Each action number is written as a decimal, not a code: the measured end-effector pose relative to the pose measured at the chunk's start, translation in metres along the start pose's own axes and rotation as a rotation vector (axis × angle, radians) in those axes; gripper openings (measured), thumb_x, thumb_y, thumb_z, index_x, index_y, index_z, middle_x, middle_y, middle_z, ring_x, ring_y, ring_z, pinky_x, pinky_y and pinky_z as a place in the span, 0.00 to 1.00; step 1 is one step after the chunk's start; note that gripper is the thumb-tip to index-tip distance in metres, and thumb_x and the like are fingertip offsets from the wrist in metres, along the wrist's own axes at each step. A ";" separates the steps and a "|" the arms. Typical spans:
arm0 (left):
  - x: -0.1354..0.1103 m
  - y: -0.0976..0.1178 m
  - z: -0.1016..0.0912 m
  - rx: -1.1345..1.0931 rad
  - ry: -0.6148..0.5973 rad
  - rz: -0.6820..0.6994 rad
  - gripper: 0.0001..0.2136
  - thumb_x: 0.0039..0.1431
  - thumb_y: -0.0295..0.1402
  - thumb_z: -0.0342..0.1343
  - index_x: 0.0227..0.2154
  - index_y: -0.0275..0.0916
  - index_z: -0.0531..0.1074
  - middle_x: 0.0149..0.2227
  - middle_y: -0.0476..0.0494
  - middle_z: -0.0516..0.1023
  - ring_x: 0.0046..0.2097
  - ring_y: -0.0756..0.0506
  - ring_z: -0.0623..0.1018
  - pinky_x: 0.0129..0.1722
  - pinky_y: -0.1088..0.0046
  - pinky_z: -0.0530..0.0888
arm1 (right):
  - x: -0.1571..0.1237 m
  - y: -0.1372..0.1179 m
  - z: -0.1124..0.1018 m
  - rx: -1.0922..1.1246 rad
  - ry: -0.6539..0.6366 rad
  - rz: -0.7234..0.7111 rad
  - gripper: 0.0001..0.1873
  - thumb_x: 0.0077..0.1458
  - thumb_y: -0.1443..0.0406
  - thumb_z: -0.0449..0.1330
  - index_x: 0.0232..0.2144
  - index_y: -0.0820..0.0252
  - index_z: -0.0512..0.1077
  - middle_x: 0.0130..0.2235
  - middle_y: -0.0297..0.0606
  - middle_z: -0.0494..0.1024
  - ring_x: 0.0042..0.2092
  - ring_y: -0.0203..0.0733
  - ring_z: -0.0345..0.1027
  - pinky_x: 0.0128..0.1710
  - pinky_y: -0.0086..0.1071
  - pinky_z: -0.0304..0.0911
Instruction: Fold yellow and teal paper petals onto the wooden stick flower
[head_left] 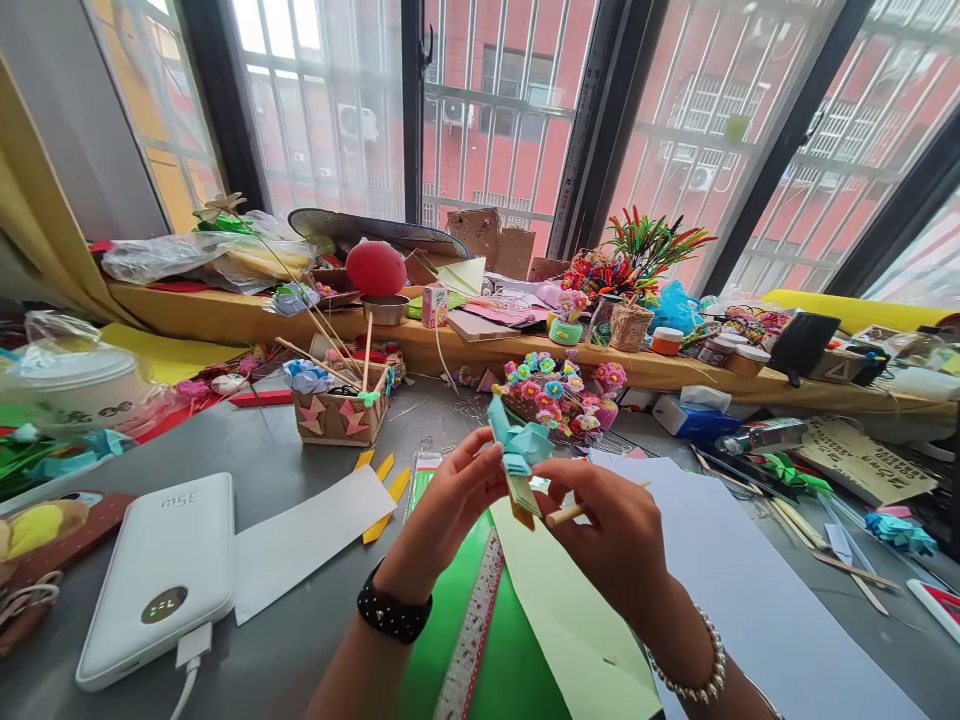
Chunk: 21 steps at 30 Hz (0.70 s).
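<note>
A light-blue folded paper flower, with a pale yellow-green strip hanging below it, is held up over the middle of the desk. My left hand pinches it from the left, thumb and fingers closed. From the other side, my right hand has a thin wooden stick gripped in curled fingers, its fingertips at the flower's lower edge. Whether they touch the paper is hard to make out. Beneath the hands lie a pale green paper sheet, a patterned ruler and a bright green sheet.
To the left are a white power bank with a cable, a white paper piece and yellow strips. A cardboard box holds sticks. Behind the hands stand colourful small flowers. Large white paper lies right.
</note>
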<state>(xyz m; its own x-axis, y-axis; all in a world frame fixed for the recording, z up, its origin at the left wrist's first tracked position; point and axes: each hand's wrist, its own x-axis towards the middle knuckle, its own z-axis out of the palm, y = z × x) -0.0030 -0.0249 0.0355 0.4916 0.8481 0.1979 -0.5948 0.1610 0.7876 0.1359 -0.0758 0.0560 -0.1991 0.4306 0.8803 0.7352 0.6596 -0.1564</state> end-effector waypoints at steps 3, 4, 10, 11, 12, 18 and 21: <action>0.001 -0.001 -0.002 0.075 0.027 -0.067 0.07 0.50 0.35 0.57 0.31 0.38 0.70 0.25 0.51 0.72 0.28 0.53 0.72 0.30 0.79 0.68 | -0.002 0.002 0.002 -0.048 -0.016 -0.072 0.05 0.52 0.67 0.55 0.32 0.62 0.70 0.21 0.33 0.73 0.22 0.33 0.64 0.22 0.25 0.58; 0.001 -0.002 -0.003 0.107 0.037 -0.087 0.08 0.50 0.36 0.56 0.30 0.37 0.70 0.24 0.51 0.70 0.27 0.53 0.71 0.30 0.79 0.67 | -0.003 0.003 0.002 -0.056 -0.034 -0.088 0.05 0.53 0.68 0.55 0.33 0.61 0.70 0.22 0.34 0.73 0.22 0.33 0.64 0.23 0.25 0.58; 0.003 -0.001 -0.003 0.351 0.093 -0.113 0.12 0.48 0.40 0.57 0.28 0.35 0.70 0.15 0.56 0.64 0.18 0.56 0.62 0.20 0.81 0.61 | -0.002 0.003 0.001 -0.014 -0.029 -0.001 0.04 0.51 0.69 0.56 0.31 0.59 0.70 0.26 0.34 0.74 0.25 0.33 0.66 0.25 0.25 0.61; 0.004 -0.001 -0.002 0.419 0.120 -0.090 0.13 0.47 0.40 0.57 0.30 0.35 0.70 0.14 0.56 0.64 0.18 0.56 0.62 0.19 0.81 0.60 | -0.001 0.003 0.001 -0.013 -0.002 0.046 0.03 0.51 0.69 0.56 0.30 0.59 0.69 0.26 0.34 0.74 0.25 0.33 0.66 0.24 0.25 0.61; 0.004 -0.001 -0.002 0.484 0.156 -0.052 0.13 0.47 0.40 0.57 0.31 0.34 0.70 0.15 0.56 0.64 0.18 0.55 0.63 0.19 0.80 0.60 | -0.001 0.003 0.000 -0.020 0.027 0.103 0.03 0.51 0.69 0.56 0.30 0.59 0.69 0.26 0.34 0.74 0.24 0.32 0.65 0.23 0.25 0.60; -0.003 0.002 0.005 0.767 0.168 0.303 0.14 0.50 0.34 0.56 0.41 0.39 0.65 0.35 0.46 0.71 0.37 0.49 0.72 0.36 0.73 0.70 | 0.002 0.006 -0.001 -0.092 0.087 0.391 0.04 0.49 0.65 0.57 0.25 0.60 0.70 0.17 0.28 0.67 0.17 0.30 0.54 0.16 0.24 0.53; -0.007 -0.002 0.011 0.979 0.011 0.465 0.15 0.50 0.30 0.55 0.42 0.41 0.64 0.42 0.43 0.69 0.43 0.46 0.70 0.41 0.70 0.69 | 0.003 0.008 0.000 -0.082 0.053 0.427 0.06 0.49 0.63 0.58 0.24 0.61 0.70 0.16 0.27 0.65 0.16 0.30 0.51 0.16 0.24 0.52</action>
<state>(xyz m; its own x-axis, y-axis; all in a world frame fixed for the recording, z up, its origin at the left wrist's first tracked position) 0.0018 -0.0368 0.0391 0.3402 0.7272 0.5962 0.0467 -0.6463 0.7616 0.1417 -0.0696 0.0572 0.1662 0.6205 0.7664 0.7940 0.3767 -0.4771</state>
